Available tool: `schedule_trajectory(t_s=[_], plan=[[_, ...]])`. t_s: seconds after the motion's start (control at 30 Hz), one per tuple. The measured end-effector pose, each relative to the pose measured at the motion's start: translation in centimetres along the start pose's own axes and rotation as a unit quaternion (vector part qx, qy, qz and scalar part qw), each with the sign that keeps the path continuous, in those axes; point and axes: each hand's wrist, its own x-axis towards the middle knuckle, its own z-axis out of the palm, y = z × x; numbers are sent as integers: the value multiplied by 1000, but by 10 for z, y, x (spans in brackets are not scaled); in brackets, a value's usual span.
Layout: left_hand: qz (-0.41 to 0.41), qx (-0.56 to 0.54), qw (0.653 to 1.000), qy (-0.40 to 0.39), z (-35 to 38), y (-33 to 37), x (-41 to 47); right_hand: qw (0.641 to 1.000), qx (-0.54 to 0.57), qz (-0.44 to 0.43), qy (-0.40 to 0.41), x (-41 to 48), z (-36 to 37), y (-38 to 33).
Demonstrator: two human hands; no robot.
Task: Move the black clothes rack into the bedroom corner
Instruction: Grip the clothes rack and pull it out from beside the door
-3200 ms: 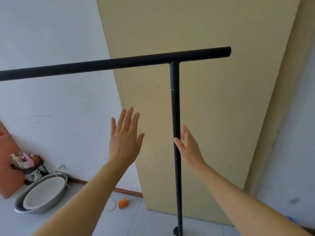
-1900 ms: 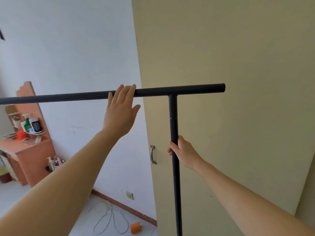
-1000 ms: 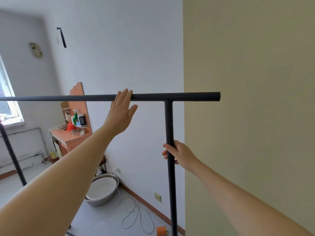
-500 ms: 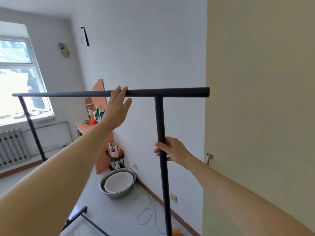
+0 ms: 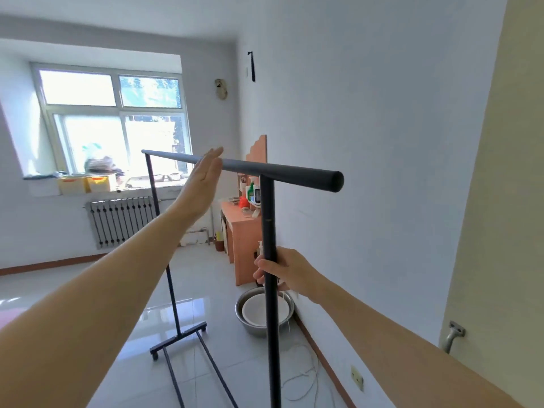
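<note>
My right hand [image 5: 290, 272] wrapped around the near upright of the black clothes rack [image 5: 269, 237], my left hand [image 5: 203, 178] flat and open against its top bar, rack standing on the tiled floor [image 5: 88, 290] beside the white wall [image 5: 382, 142], steel basin [image 5: 253, 325] behind it, window [image 5: 114, 122] beyond.

The clothes rack [image 5: 269, 231] near upright's foot is cut off by the bottom edge.

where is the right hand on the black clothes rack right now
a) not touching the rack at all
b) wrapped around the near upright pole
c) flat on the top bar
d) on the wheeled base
b: the right hand is closed in a grip around the near upright pole of the black clothes rack, well below the top bar.
</note>
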Motion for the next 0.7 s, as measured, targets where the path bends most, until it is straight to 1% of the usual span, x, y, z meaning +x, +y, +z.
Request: schedule_trajectory(t_s=[0.07,0.17,0.3,0.4,0.53,0.7], plan=[[-31,2,999,27,-22,-8,-7,999,29,1,-39,14,13,0],[-68,22,996,55,-58,-24,-24,995,43,-17,-91,29,35,-3],[-103,80,986,103,-99,-45,-57,986,61,-40,-147,43,65,-8],[-128,109,977,131,-114,-49,-84,979,56,-63,-186,51,87,-11],[-151,129,965,170,-130,-38,-109,959,55,-103,-259,64,112,-19],[-192,96,948,237,-147,3,-123,931,63,-150,-326,75,142,-23]])
